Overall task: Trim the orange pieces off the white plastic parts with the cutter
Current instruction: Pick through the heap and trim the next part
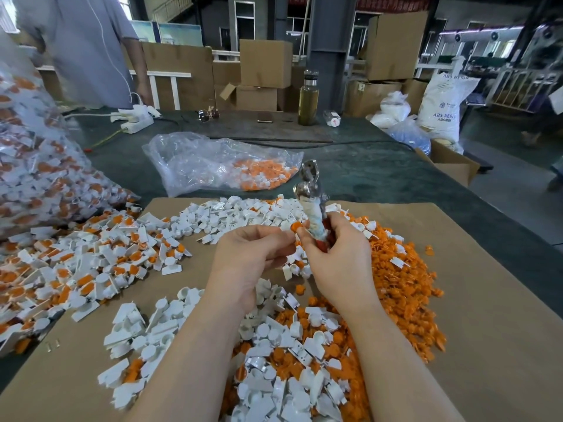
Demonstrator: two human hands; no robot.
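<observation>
**Hands meet over a bench heaped with plastic parts**

Right hand [338, 257] is wrapped around the handles of a metal cutter with cloth-bound, red-tipped grips [312, 205], its steel head pointing up and away. Left hand [249, 260] is curled, fingertips pinched toward the right thumb, where a small round orange plastic piece [295, 227] sits between the two hands, just beside the cutter's handles.

Below lies a brown cardboard sheet [487, 300] on the dark bench [380, 172], strewn with loose white plastic parts [243, 214] and a pile of orange offcuts [402, 278]. Untrimmed white-and-orange parts [76, 269] spread to the left.

A white sack [441, 108] at far right reads "ABS RESIN".
</observation>
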